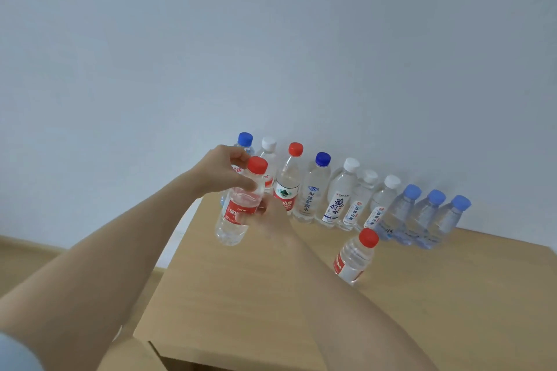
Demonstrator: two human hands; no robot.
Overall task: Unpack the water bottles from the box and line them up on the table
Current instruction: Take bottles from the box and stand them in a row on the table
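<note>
Red cap (257, 164) uppermost, gripping bottle (238, 211) near neck with left hand (223, 173) and at label with blurred right hand (271, 220), fingers curled round it. Lower upright just beyond left hand, beside blue-capped bottle (245, 140) ending row (313, 190). Seat base flat on worktop (271, 295), well in from edge; release once steady. Next, probably stray bottle (352, 262) right of right hand.

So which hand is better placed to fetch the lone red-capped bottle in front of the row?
Likely the right hand: its forearm passes beside the lone bottle; the left hand grips the held bottle farther left.
</note>
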